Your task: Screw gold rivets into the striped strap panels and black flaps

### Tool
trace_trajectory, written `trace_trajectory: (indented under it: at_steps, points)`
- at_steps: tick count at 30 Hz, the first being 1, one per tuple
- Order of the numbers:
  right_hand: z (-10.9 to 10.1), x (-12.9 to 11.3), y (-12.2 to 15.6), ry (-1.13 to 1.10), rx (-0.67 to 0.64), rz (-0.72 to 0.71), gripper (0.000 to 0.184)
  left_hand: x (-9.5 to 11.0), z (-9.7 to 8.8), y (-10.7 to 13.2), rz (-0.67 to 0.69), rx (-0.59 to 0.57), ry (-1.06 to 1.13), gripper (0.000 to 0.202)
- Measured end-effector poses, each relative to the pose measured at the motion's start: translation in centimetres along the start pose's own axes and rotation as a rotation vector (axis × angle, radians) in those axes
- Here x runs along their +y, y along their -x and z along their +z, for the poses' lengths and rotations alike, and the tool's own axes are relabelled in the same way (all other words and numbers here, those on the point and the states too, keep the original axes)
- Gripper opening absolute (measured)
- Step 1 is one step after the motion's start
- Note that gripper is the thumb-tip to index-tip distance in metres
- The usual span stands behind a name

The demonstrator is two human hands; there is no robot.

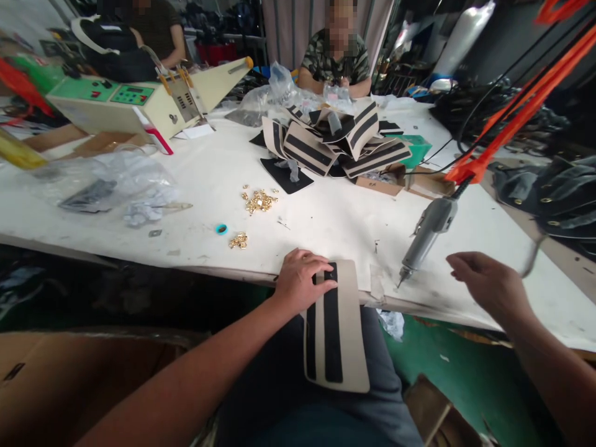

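Observation:
A beige panel with two black strips lies over the table's front edge and hangs down onto my lap. My left hand grips its upper end, fingers and thumb resting on the black strips. To the right, my right hand is raised above the table with its fingers curled together; whatever is between them, if anything, is hidden. Just left of that hand, apart from it, a grey electric screwdriver hangs tip down. Small gold-coloured metal pieces lie in a pile, with a smaller gold cluster nearer the edge.
Similar striped panels are heaped mid-table beside open cardboard boxes. A small blue ring-shaped item sits by the gold pieces. Plastic bags and a cream machine occupy the left. Another person sits opposite.

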State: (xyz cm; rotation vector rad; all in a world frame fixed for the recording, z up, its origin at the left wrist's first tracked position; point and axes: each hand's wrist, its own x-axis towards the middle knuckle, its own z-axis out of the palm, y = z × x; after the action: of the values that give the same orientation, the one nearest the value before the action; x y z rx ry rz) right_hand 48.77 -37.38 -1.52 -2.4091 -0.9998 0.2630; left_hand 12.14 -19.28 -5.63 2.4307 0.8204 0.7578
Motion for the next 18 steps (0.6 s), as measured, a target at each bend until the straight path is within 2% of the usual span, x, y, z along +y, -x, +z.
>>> trace_trajectory:
  at_steps: [1,4,6,9,13,18]
  points:
    - [0.6,-1.5,2.1,-0.051,-0.043,-0.035,0.032,0.0,0.0,0.0,0.004,-0.001,0.003,0.028]
    - [3.6,-7.3,7.1,-0.286,-0.316,-0.254,0.033,0.0,0.1,0.0,0.011,-0.004,0.001,0.027]
    - [6.0,-11.2,8.2,-0.375,-0.388,-0.337,0.032,0.0,0.0,0.0,0.009,-0.001,-0.007,0.028]
    - [8.9,-15.0,7.4,-0.409,-0.461,-0.414,0.027,0.0,0.0,0.0,0.015,0.0,-0.018,0.03]
    - [10.8,-16.3,5.8,-0.32,-0.504,-0.498,0.019,-0.2,0.1,0.2,0.019,-0.01,-0.018,0.029]
    - [11.0,-16.5,5.8,-0.237,-0.508,-0.414,0.018,-0.4,0.2,0.3,0.024,-0.003,-0.024,0.03]
